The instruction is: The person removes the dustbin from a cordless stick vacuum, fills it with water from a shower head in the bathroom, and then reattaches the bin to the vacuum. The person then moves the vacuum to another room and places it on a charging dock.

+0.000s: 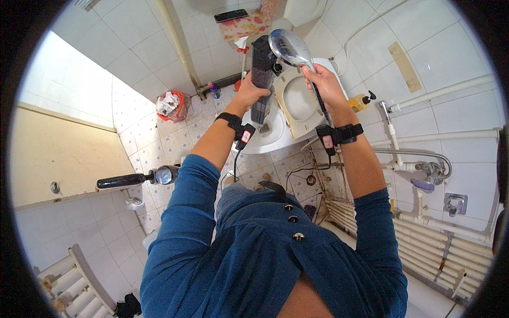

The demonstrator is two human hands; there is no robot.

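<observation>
My left hand (253, 94) grips a long, dark, see-through plastic container (262, 63), tilted upright above the toilet. In my right hand (324, 81) is the handle of a chrome shower head (290, 47), whose rounded back faces me. The shower head's rim overlaps or meets the container's upper end; whether they touch I cannot tell. Below both hands is a toilet (274, 139) with its cream seat (287, 99) raised or set back, and part of the bowl shows under the container. Whether water is running cannot be made out. A black strap with a small device circles each wrist.
A red-lined waste bin (183, 107) with crumpled paper stands at the left on the tiled floor. A yellow pump bottle (358, 102) is by the right wall, near pipes and a tap (433, 173). A phone (231, 16) lies at the top. A black-handled object (121, 181) is at my left elbow.
</observation>
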